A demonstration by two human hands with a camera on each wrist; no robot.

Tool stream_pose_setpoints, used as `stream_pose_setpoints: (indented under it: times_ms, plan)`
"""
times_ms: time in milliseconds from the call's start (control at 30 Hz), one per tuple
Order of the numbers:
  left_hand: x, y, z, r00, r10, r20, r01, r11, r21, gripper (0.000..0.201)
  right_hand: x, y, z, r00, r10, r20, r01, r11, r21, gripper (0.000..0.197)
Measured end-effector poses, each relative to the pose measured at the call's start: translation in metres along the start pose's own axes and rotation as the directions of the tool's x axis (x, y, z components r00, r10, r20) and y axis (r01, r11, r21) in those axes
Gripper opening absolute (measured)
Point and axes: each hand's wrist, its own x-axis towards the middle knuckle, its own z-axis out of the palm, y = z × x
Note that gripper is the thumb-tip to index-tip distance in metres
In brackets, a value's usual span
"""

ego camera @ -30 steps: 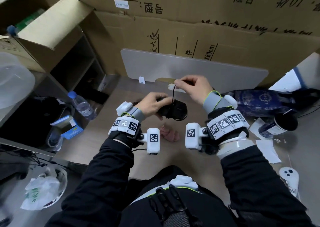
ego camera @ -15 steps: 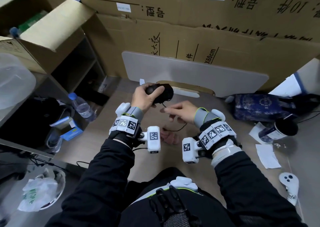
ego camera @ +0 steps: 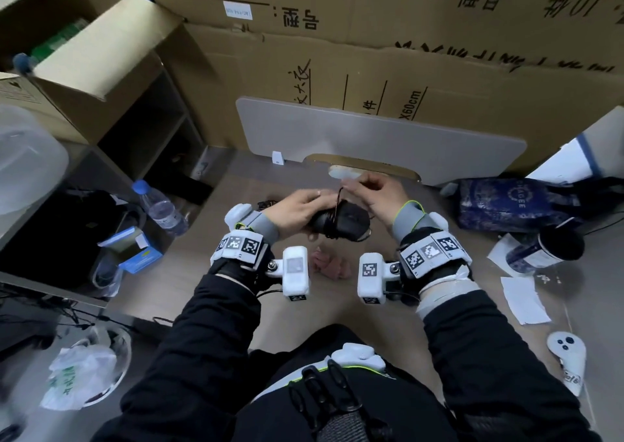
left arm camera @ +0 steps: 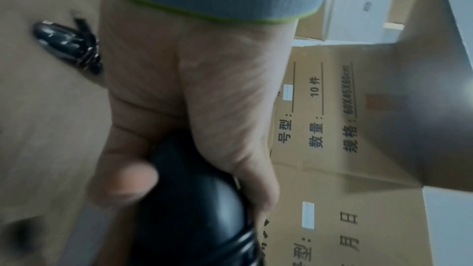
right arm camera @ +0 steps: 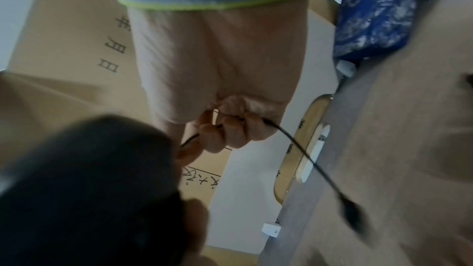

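Observation:
Above the middle of the desk, my left hand grips a black computer mouse from the left. Several turns of its thin black cable are wound round the body. My right hand sits just above and to the right of the mouse, pinching the cable in curled fingers. In the right wrist view the cable runs out of that hand and ends in a dark plug hanging free. The left wrist view shows the palm and thumb wrapped on the mouse.
A crumpled pink tissue lies on the desk under the hands. Cardboard boxes and a grey panel close off the back. A water bottle and a blue box stand left; a blue bag, dark cup, papers and white controller lie right.
Half a second ago the left hand held the mouse further away with the right hand below it; now the mouse is back near and the right hand has carried the cable up over it.

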Motion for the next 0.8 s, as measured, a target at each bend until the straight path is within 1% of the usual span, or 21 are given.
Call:
stream_pose_setpoints:
  times_ms: [67, 100, 133, 200, 233, 300, 333, 400, 467, 500, 533, 567, 600, 633, 700, 733, 800]
  plan:
    - [0.000, 0.004, 0.003, 0.999, -0.001, -0.051, -0.007, 0.986, -0.166, 0.026, 0.000, 0.008, 0.003, 0.998, 0.059, -0.018, -0.059, 0.998, -0.011, 0.026]
    - [0.003, 0.005, 0.002, 0.996, -0.010, -0.089, -0.010, 0.975, -0.223, 0.026, 0.000, 0.010, 0.004, 0.995, 0.097, -0.014, -0.097, 0.995, -0.013, 0.019]
    - [0.006, 0.005, 0.002, 0.991, -0.018, -0.133, -0.018, 0.965, -0.261, 0.026, -0.002, 0.010, 0.006, 0.991, 0.137, 0.005, -0.137, 0.990, -0.020, 0.018]
    - [0.014, 0.004, 0.003, 0.973, -0.016, -0.230, -0.057, 0.950, -0.307, 0.042, -0.008, 0.008, 0.012, 0.977, 0.207, 0.058, -0.202, 0.976, -0.083, 0.026]
    - [0.018, 0.002, 0.003, 0.963, -0.012, -0.269, -0.080, 0.941, -0.328, 0.043, -0.011, 0.010, 0.015, 0.971, 0.215, 0.102, -0.202, 0.972, -0.124, 0.026]
    - [0.021, -0.001, 0.002, 0.951, 0.004, -0.309, -0.122, 0.923, -0.364, 0.030, -0.016, 0.017, 0.020, 0.955, 0.195, 0.224, -0.163, 0.975, -0.151, 0.016]
    - [0.021, -0.002, 0.001, 0.945, 0.006, -0.327, -0.127, 0.929, -0.349, 0.027, -0.017, 0.019, 0.020, 0.938, 0.208, 0.276, -0.172, 0.974, -0.148, 0.011]
    - [0.023, -0.006, 0.002, 0.916, 0.011, -0.402, -0.114, 0.966, -0.234, 0.026, -0.020, 0.019, 0.016, 0.905, 0.251, 0.343, -0.210, 0.966, -0.151, 0.008]
    - [0.026, -0.014, 0.003, 0.874, 0.040, -0.483, -0.104, 0.989, -0.106, 0.035, -0.021, 0.015, 0.008, 0.892, 0.274, 0.360, -0.214, 0.957, -0.199, 0.022]
    - [0.029, -0.019, 0.005, 0.858, 0.040, -0.512, -0.091, 0.993, -0.075, 0.041, -0.020, 0.015, 0.002, 0.897, 0.274, 0.346, -0.207, 0.954, -0.218, 0.029]
    - [0.030, -0.023, 0.008, 0.845, 0.032, -0.534, -0.075, 0.995, -0.059, 0.046, -0.021, 0.013, -0.004, 0.906, 0.259, 0.335, -0.193, 0.957, -0.217, 0.032]
    - [0.031, -0.028, 0.010, 0.846, 0.034, -0.533, -0.063, 0.997, -0.036, 0.048, -0.020, 0.013, -0.009, 0.917, 0.228, 0.327, -0.165, 0.964, -0.208, 0.030]
    - [0.033, -0.032, 0.012, 0.859, 0.034, -0.511, -0.037, 0.999, 0.005, 0.049, -0.019, 0.012, -0.014, 0.929, 0.189, 0.317, -0.126, 0.970, -0.210, 0.027]
    - [0.036, -0.036, 0.014, 0.889, 0.024, -0.457, 0.010, 0.997, 0.071, 0.049, -0.016, 0.015, -0.019, 0.942, 0.154, 0.298, -0.090, 0.971, -0.219, 0.026]
    - [0.036, -0.035, 0.020, 0.955, -0.024, -0.295, 0.076, 0.983, 0.166, 0.049, -0.010, 0.016, -0.026, 0.965, 0.101, 0.241, -0.041, 0.969, -0.242, 0.031]
    - [0.036, -0.033, 0.025, 0.977, -0.044, -0.209, 0.079, 0.983, 0.163, 0.049, -0.007, 0.018, -0.030, 0.975, 0.086, 0.204, -0.031, 0.965, -0.261, 0.034]
    - [0.039, -0.031, 0.038, 0.993, -0.078, -0.089, 0.083, 0.995, 0.058, 0.050, -0.004, 0.027, -0.040, 0.990, 0.069, 0.120, -0.038, 0.968, -0.249, 0.031]
